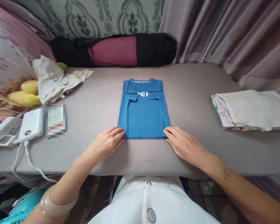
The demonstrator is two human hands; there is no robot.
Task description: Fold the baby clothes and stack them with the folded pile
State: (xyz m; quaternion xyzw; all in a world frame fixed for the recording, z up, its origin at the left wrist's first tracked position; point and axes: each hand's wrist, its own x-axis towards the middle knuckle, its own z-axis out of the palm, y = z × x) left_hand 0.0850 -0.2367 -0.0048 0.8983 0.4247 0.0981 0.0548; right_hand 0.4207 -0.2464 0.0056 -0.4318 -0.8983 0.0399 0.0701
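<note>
Here the left hand (106, 142) and right hand (184, 143) each pinch a near corner of the folded blue shirt (143, 112) lying on the grey bed (191, 90).

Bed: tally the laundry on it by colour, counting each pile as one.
Blue, shirt: 1
White, folded pile: 1
Cream, crumpled heap: 1
Total: 3
</note>
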